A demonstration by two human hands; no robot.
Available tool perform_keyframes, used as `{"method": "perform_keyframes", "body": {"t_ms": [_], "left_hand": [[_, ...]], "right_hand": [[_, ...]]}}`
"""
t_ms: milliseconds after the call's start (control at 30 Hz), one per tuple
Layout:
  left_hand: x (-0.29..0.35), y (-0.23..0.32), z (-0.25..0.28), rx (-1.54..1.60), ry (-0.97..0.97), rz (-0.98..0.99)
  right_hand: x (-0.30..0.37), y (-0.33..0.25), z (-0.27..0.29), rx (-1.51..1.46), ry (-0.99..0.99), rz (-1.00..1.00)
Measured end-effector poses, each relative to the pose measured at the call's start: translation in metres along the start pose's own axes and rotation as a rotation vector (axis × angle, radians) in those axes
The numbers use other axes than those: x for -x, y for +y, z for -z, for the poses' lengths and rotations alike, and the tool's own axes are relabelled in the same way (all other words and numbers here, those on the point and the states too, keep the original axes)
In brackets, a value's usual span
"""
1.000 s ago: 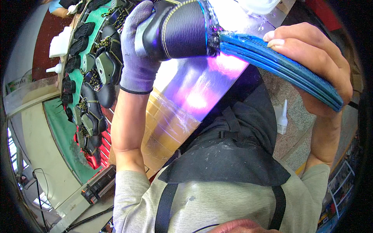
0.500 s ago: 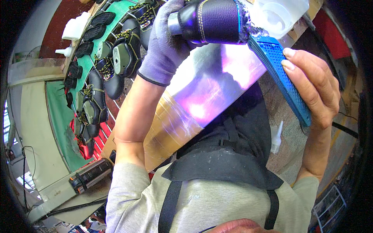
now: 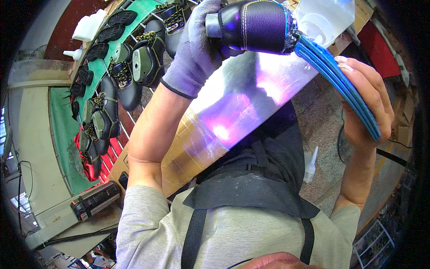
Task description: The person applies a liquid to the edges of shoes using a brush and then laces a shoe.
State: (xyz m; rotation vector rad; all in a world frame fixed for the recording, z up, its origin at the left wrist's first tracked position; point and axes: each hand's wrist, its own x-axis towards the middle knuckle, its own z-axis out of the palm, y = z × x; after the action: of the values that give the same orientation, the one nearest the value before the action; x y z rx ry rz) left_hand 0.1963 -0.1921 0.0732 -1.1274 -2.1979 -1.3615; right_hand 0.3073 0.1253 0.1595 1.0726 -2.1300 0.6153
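My left hand (image 3: pixel 197 51), in a grey-purple knit glove, is closed around the heel end of a black leather shoe upper (image 3: pixel 264 28) with light double stitching. A grey last end sticks out beside the glove. The shoe's toe is partly cut off by the top edge of the picture. My bare right hand (image 3: pixel 369 98) grips a blue rubber shoe sole (image 3: pixel 342 87) by its far end. That sole is bent in a curve with its ridged side edge showing. Its other end meets the rough rim of the upper.
A shiny metal-topped bench (image 3: pixel 242 103) lies beneath the shoe. On the left a rack (image 3: pixel 101 65) carries several shoes and black soles. At upper right stands a translucent plastic container (image 3: pixel 322 22). A small nozzle bottle (image 3: pixel 310 168) appears low on the right, past the apron (image 3: pixel 251 188).
The blue sole has turned from showing its textured face to showing its side edge, and it bends more. The upper has shifted slightly right, and my right hand has moved with the sole.
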Motion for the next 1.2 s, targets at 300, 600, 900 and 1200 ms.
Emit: {"method": "perform_keyframes", "body": {"t_ms": [300, 600, 900, 1200], "left_hand": [[-0.020, 0.008, -0.003, 1.118, 0.048, 0.498], [-0.021, 0.034, 0.003, 1.446, 0.261, 0.823], [-0.020, 0.040, 0.004, 1.466, 0.325, 0.864], [-0.015, 0.042, 0.008, 1.474, 0.262, 0.778]], "right_hand": [[0.002, -0.008, -0.016, 0.118, 0.021, 0.148], [0.015, -0.012, -0.035, 0.179, 0.080, 0.110], [0.024, -0.010, -0.046, 0.227, 0.008, 0.117], [0.023, -0.031, -0.040, 0.163, 0.095, 0.016]]}}
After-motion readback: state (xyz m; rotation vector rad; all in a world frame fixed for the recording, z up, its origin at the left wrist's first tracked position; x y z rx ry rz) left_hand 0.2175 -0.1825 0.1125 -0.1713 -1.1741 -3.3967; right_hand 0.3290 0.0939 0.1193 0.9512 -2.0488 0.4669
